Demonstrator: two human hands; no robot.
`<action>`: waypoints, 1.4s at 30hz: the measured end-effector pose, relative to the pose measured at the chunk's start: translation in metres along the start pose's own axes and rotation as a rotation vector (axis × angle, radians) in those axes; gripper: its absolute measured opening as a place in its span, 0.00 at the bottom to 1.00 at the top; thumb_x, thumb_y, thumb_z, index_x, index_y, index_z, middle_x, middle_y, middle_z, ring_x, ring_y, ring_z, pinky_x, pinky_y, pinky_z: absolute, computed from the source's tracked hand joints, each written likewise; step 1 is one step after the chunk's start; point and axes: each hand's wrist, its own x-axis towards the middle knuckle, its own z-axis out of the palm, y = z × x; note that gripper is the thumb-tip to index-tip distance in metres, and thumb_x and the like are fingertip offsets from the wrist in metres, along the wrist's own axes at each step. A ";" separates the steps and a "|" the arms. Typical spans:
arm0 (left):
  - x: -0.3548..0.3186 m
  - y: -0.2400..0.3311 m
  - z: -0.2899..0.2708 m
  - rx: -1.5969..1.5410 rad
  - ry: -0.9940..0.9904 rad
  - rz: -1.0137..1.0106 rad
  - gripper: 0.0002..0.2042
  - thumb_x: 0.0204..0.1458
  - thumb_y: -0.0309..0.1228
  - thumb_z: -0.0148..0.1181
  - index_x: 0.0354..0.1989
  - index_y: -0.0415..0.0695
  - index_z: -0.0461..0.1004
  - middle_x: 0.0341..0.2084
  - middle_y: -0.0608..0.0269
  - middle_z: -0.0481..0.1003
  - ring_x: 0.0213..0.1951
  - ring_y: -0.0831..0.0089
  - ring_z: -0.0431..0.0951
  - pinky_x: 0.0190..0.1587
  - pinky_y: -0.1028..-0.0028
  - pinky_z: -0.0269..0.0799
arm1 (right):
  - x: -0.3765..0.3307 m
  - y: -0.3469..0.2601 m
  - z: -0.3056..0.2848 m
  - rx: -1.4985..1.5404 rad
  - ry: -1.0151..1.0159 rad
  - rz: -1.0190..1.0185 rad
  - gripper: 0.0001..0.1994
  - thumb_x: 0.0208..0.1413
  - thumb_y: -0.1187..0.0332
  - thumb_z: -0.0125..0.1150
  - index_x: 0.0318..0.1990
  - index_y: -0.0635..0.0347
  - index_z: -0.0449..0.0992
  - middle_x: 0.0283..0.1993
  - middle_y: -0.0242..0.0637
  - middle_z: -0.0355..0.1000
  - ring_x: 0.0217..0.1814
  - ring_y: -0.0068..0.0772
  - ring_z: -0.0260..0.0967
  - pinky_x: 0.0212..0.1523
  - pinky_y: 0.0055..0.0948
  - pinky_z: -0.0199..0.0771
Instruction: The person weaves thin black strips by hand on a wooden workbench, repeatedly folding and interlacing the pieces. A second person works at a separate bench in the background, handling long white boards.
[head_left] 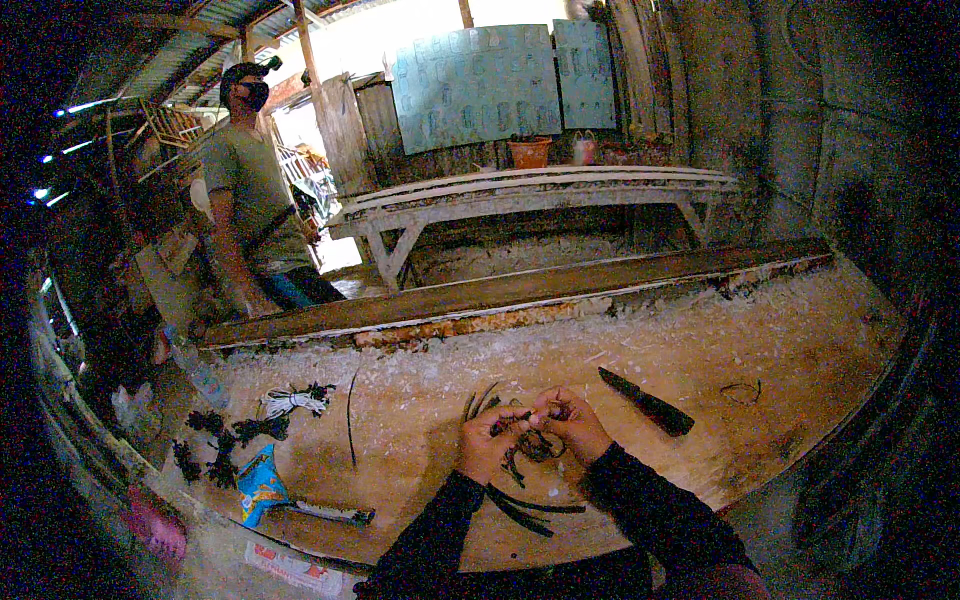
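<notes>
My left hand (pixel 488 445) and my right hand (pixel 574 425) meet above the wooden table, both with fingers pinched on a thin dark strip. The strip is mostly hidden by my fingers, so its exact kind does not show. Beneath the hands lies a loose tangle of dark strips (pixel 540 447). More dark strips (pixel 525 512) lie next to my left wrist, and a single long one (pixel 351 418) rests farther left. To the right of my right hand is a dark, wide-bladed knife (pixel 648 402), apart from it.
Dark bundles (pixel 218 448), a white string bundle (pixel 293 402), a blue packet (pixel 262 487) and a clear bottle (pixel 203 378) sit at left. A thin loop (pixel 742 390) lies at right. A raised plank (pixel 560 288) borders the far edge. Beyond it a person (pixel 255 190) stands near a bench (pixel 540 195).
</notes>
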 end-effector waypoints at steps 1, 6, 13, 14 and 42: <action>0.000 0.000 0.000 0.019 0.002 0.018 0.08 0.40 0.26 0.58 0.30 0.39 0.72 0.26 0.65 0.73 0.29 0.79 0.71 0.34 0.80 0.66 | 0.000 0.000 0.000 0.013 -0.008 0.033 0.05 0.43 0.75 0.55 0.29 0.59 0.68 0.30 0.29 0.68 0.32 0.19 0.63 0.36 0.19 0.63; 0.001 -0.008 0.000 0.000 0.020 0.040 0.07 0.40 0.26 0.58 0.29 0.39 0.72 0.27 0.66 0.72 0.30 0.79 0.70 0.35 0.80 0.66 | 0.000 -0.003 0.003 0.044 -0.039 0.093 0.07 0.43 0.75 0.55 0.33 0.60 0.69 0.30 0.31 0.68 0.33 0.22 0.65 0.37 0.21 0.65; 0.001 -0.011 0.003 -0.101 0.030 0.014 0.06 0.39 0.25 0.59 0.26 0.40 0.71 0.24 0.68 0.71 0.28 0.81 0.69 0.32 0.82 0.65 | -0.003 -0.006 0.002 0.059 -0.041 0.091 0.05 0.43 0.76 0.55 0.30 0.61 0.69 0.28 0.31 0.69 0.31 0.22 0.65 0.35 0.21 0.65; 0.001 -0.010 0.003 -0.098 0.038 0.007 0.06 0.39 0.26 0.59 0.26 0.40 0.71 0.23 0.68 0.71 0.27 0.82 0.69 0.30 0.82 0.64 | -0.002 -0.006 0.001 0.013 -0.044 0.083 0.04 0.43 0.76 0.55 0.29 0.61 0.69 0.28 0.31 0.69 0.31 0.22 0.65 0.35 0.21 0.65; 0.011 -0.017 -0.022 -0.169 -0.402 0.032 0.02 0.45 0.25 0.50 0.27 0.41 0.66 0.22 0.70 0.67 0.29 0.81 0.67 0.34 0.81 0.62 | -0.003 -0.018 -0.001 0.063 -0.364 0.199 0.06 0.42 0.72 0.57 0.28 0.60 0.68 0.25 0.30 0.66 0.29 0.20 0.63 0.33 0.18 0.61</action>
